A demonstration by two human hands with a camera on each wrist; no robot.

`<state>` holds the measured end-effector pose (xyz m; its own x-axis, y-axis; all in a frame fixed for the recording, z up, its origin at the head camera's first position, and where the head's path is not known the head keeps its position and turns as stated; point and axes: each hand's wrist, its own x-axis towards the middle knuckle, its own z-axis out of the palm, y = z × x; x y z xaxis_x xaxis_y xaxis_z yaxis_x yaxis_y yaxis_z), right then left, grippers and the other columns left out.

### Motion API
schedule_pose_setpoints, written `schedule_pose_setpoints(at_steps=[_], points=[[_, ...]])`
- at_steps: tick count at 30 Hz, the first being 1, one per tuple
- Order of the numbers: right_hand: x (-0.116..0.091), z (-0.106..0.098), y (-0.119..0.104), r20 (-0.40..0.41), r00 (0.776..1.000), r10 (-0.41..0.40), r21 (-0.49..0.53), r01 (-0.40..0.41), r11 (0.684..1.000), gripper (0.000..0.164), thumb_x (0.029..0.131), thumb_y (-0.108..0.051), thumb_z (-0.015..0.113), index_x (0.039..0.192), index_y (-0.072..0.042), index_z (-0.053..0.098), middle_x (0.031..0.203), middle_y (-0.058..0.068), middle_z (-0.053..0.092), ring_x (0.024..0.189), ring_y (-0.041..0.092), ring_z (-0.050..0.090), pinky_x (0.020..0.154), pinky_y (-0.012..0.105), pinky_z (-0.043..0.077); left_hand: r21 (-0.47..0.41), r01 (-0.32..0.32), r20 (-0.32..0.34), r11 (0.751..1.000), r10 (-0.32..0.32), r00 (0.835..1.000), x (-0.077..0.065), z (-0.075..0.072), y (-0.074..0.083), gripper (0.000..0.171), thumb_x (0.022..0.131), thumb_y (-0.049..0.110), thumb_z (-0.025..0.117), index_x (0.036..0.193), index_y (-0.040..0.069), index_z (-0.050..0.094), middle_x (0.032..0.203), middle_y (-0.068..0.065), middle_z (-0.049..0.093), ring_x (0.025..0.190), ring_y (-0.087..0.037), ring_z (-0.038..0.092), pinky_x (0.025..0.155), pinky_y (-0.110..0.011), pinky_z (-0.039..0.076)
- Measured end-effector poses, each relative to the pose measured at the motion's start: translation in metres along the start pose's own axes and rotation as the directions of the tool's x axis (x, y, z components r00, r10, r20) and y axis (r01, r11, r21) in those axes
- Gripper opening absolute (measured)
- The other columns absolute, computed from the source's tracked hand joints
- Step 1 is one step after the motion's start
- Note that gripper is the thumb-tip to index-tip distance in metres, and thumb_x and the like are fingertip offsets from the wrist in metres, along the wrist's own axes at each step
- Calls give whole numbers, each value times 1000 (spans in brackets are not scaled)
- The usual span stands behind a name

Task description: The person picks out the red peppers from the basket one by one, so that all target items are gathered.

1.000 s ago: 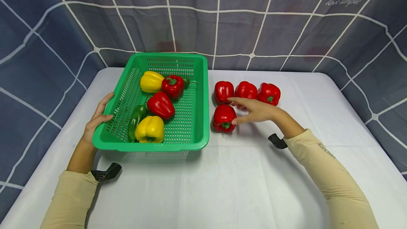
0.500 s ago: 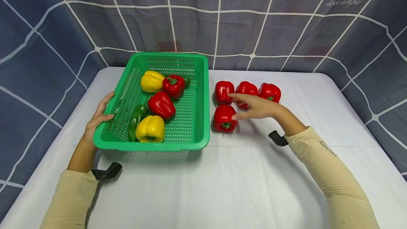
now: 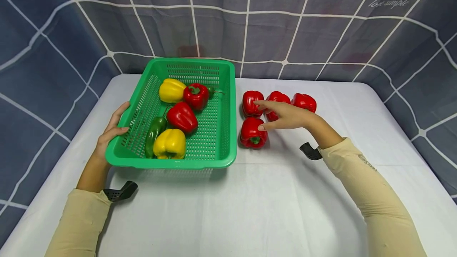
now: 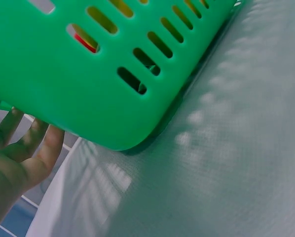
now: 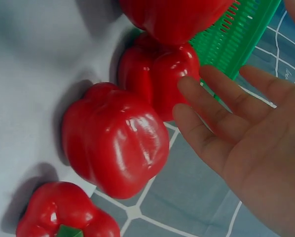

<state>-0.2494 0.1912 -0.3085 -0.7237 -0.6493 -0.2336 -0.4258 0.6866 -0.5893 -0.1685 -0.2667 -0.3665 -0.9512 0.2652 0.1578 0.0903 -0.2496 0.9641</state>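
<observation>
My left hand (image 3: 108, 134) holds the left rim of a green plastic basket (image 3: 231, 130). In the left wrist view, its fingers (image 4: 51, 145) reach the basket's outer side. Inside lie a yellow bell pepper (image 3: 171, 90) at the back, another yellow bell pepper (image 3: 169, 144) in front, a red bell pepper (image 3: 196, 96), a second red bell pepper (image 3: 183, 118) and a long green pepper (image 3: 155, 132). My right hand (image 3: 285, 115) hovers, fingers spread and holding nothing, over several red bell peppers. Nearest are the front red bell pepper (image 3: 251, 134) and the back-left one (image 3: 250, 107).
Two more red bell peppers sit in the back row, a middle one (image 3: 278, 97) partly behind my hand and a right one (image 3: 304, 101). A white-covered table (image 3: 257, 205) bears everything. A grey checked curtain (image 3: 221, 31) stands along the back and sides.
My right hand has lifted slightly off the red bell peppers, its thumb drawing away from the front one. My left hand stays on the basket.
</observation>
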Motion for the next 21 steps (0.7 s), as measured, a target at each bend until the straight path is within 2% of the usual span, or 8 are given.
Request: schedule_pose_setpoints(at_steps=[6, 13, 17, 21], points=[[3, -3, -6, 0, 1000, -9, -18, 9, 1000, 80, 78, -39, 68, 143, -12, 29, 142, 9, 36, 127, 26, 37, 99, 50, 36, -1, -6, 7, 1000, 6, 1000, 0, 0, 0, 63, 88, -2, 21, 145, 24, 14, 140, 3, 22, 117, -10, 38, 86, -18, 43], [7, -6, -12, -9, 999, -39, -31, 39, 999, 79, 79, -37, 68, 143, -13, 29, 139, 10, 40, 122, 27, 41, 98, 48, 38, -6, -5, 5, 1000, 5, 1000, 0, 0, 0, 63, 88, -2, 21, 145, 24, 15, 140, 3, 23, 116, -10, 38, 86, -18, 43], [8, -8, -16, -13, 1000, -13, -24, 13, 1000, 78, 79, -39, 68, 142, -12, 30, 139, 9, 40, 125, 26, 39, 99, 48, 38, -26, -10, 9, 1000, 10, 1000, 0, 0, 0, 62, 88, -2, 21, 145, 24, 16, 139, 3, 23, 114, -9, 41, 86, -18, 43], [10, -11, -19, -8, 1000, 17, 31, -17, 999, 79, 78, -41, 68, 143, -15, 29, 139, 8, 40, 126, 26, 37, 99, 48, 38, -31, -8, 11, 999, 9, 1000, 0, 0, 0, 62, 88, -3, 20, 144, 24, 16, 139, 3, 23, 114, -9, 41, 86, -18, 43]])
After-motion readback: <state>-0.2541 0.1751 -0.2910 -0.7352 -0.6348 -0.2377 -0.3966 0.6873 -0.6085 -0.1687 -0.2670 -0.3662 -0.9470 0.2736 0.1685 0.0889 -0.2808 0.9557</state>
